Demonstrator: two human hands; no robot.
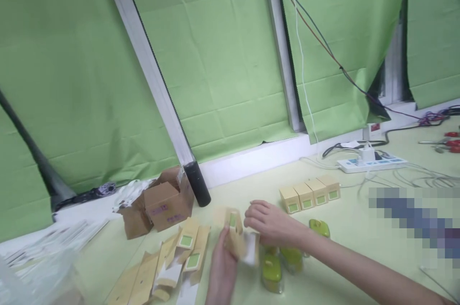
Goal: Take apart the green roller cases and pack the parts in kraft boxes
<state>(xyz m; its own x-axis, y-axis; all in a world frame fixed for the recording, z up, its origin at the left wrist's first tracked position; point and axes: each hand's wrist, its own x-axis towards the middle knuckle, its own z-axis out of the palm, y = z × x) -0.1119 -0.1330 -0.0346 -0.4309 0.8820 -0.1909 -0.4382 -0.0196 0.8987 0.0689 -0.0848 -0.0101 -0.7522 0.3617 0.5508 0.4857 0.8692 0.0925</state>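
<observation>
Near the bottom middle, my left hand [222, 266] holds a partly unfolded yellow carton [235, 233], blurred by motion, with a white flap at its right. My right hand [268, 222] is at the carton's right side, its fingers bent; whether they grip anything is hidden. Below my right hand and forearm are several green items with clear lower parts, one [272, 271] in front and another [319, 228] beyond the forearm. Flat yellow cartons [143, 276] lie overlapping to the left of my left hand. Several closed yellow boxes [305, 195] stand in a row behind my right hand.
An open brown cardboard box [167, 204] stands at the back left beside a black cylinder [197, 183]. Clear plastic [39, 276] lies at the lower left. A white power strip [372, 163] with cables and red-handled tools [453, 143] are at the right. Green sheeting [223, 55] hangs behind.
</observation>
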